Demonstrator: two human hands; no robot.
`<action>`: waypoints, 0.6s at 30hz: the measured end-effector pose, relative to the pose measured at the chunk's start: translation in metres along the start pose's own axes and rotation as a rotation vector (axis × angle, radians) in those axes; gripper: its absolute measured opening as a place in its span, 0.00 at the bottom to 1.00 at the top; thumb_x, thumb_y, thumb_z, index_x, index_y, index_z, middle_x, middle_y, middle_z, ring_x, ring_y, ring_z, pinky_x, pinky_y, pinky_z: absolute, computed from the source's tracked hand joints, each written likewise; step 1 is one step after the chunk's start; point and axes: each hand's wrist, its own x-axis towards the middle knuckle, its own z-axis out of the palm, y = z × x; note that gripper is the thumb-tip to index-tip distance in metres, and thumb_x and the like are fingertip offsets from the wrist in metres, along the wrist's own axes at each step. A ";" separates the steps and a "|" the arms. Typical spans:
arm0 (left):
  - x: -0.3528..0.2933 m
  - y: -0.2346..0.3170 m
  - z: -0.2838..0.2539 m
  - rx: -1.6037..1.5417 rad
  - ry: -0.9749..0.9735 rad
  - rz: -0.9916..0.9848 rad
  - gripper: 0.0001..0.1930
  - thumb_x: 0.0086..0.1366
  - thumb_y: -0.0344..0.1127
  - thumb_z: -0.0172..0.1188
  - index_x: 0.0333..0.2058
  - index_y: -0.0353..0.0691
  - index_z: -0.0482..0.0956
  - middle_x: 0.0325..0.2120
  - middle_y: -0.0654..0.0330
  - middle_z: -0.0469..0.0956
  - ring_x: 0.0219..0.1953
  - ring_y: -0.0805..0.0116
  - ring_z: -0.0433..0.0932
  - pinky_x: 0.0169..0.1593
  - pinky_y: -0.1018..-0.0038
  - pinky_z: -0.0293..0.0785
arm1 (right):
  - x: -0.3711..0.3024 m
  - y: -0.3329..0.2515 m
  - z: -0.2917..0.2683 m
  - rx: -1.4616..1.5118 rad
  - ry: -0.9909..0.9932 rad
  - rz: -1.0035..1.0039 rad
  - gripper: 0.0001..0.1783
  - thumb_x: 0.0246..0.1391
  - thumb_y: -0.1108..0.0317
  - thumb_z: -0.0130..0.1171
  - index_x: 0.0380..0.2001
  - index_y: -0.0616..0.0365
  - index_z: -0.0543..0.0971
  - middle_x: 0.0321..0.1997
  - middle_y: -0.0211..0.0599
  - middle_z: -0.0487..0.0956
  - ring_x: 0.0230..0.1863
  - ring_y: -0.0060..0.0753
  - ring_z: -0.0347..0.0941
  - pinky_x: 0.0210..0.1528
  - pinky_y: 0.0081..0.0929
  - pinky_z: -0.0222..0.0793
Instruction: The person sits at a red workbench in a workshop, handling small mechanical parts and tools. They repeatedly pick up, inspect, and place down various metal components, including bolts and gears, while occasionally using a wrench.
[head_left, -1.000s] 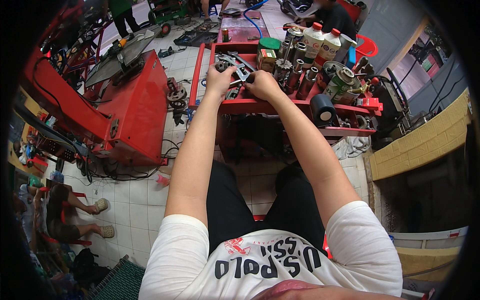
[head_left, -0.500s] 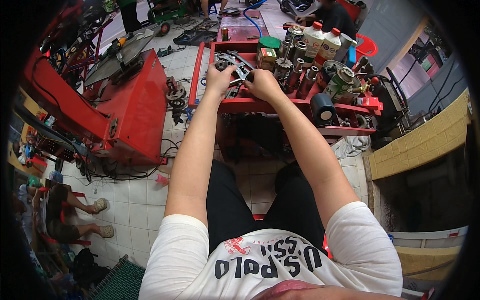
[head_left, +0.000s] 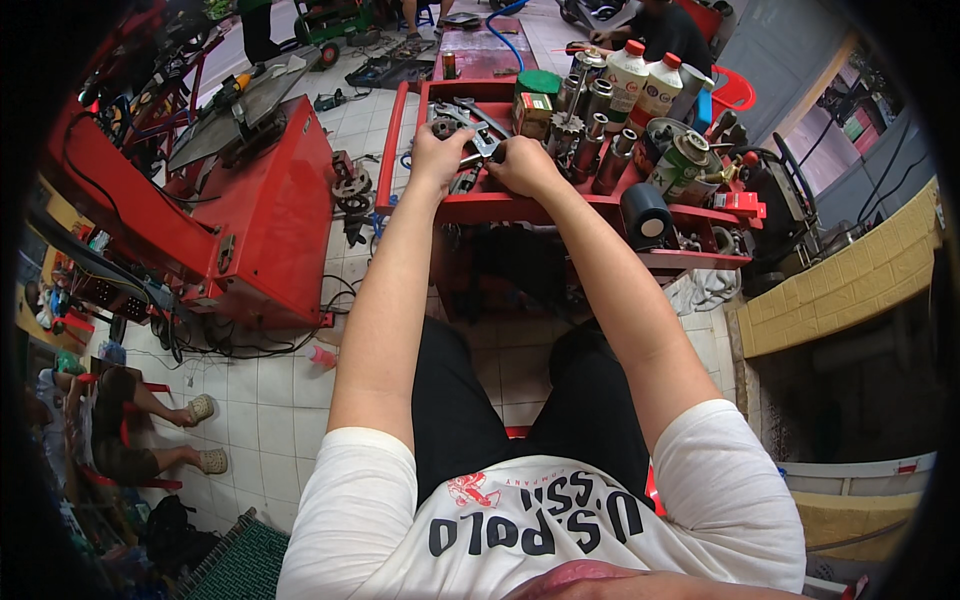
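Observation:
Both my arms reach forward over the left part of a red tool tray [head_left: 490, 208]. My left hand [head_left: 438, 158] is closed around a small dark round metal part [head_left: 443, 128], which shows above the fingers. Curled fingers of my right hand [head_left: 526, 168] grip the near end of a silver slotted metal tool [head_left: 484, 143]; its exact kind is too small to make out. That tool slants between the two hands, its side close to the left thumb. Other metal tools lie in the tray around and beneath it, partly hidden by my hands.
Right of my hands stand a green-lidded jar [head_left: 538, 84], a small box [head_left: 533, 115], steel cylinders [head_left: 590, 148], white red-capped bottles [head_left: 627, 75], a can [head_left: 686, 165] and a dark cylinder [head_left: 646, 215]. A red machine [head_left: 270, 220] stands left; a person [head_left: 660, 35] is beyond.
My right hand has shifted very slightly left with the silver tool. The left hand keeps its hold on the dark round part, almost unmoved.

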 end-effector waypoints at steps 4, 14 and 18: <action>-0.003 0.004 0.000 0.009 -0.049 -0.014 0.19 0.59 0.33 0.70 0.46 0.34 0.75 0.36 0.60 0.78 0.36 0.69 0.78 0.39 0.69 0.80 | 0.002 0.005 0.003 -0.004 -0.004 -0.003 0.17 0.50 0.58 0.70 0.35 0.62 0.86 0.37 0.55 0.85 0.44 0.56 0.82 0.51 0.47 0.77; 0.004 -0.006 -0.001 0.003 -0.003 0.016 0.13 0.59 0.32 0.70 0.40 0.37 0.77 0.28 0.67 0.74 0.27 0.75 0.73 0.32 0.74 0.75 | 0.002 -0.002 0.002 -0.065 -0.009 0.016 0.18 0.52 0.56 0.70 0.36 0.61 0.86 0.39 0.54 0.85 0.45 0.56 0.82 0.51 0.47 0.77; 0.003 -0.004 0.001 0.039 0.001 0.022 0.12 0.59 0.33 0.70 0.39 0.39 0.77 0.25 0.69 0.72 0.24 0.78 0.70 0.27 0.76 0.70 | 0.002 0.002 0.005 -0.056 -0.001 0.012 0.17 0.52 0.56 0.70 0.37 0.59 0.87 0.39 0.53 0.85 0.45 0.56 0.82 0.51 0.47 0.77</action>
